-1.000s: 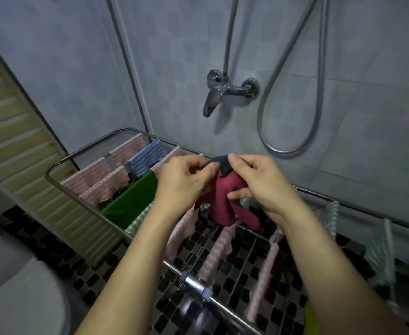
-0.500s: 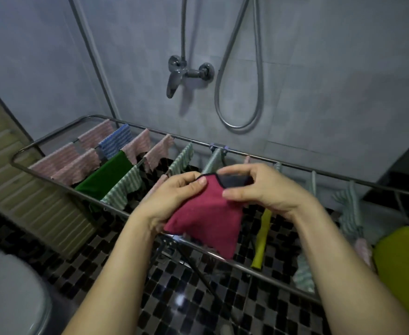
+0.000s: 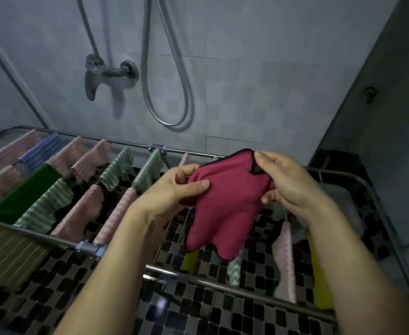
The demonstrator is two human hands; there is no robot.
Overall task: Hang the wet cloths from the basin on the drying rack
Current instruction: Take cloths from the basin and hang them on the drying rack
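A magenta cloth with black trim (image 3: 222,201) hangs between both hands above the right half of the metal drying rack (image 3: 198,272). My left hand (image 3: 174,189) pinches its left upper edge, thumb on top. My right hand (image 3: 285,182) grips its right upper corner. The cloth's lower part dangles over the rack's rails without resting on them. Several pink, blue, green and striped cloths (image 3: 82,165) are draped over the left rails. No basin is in view.
A yellow cloth (image 3: 319,281) and a pale pink one (image 3: 284,259) hang on the right rails. A shower tap (image 3: 106,71) and hose (image 3: 167,93) are on the tiled wall behind. A slatted panel (image 3: 7,252) stands at the left. The floor is dark mosaic tile.
The view has swung right along the rack. Both hands have spread the magenta cloth wider and carried it over the rack's right half.
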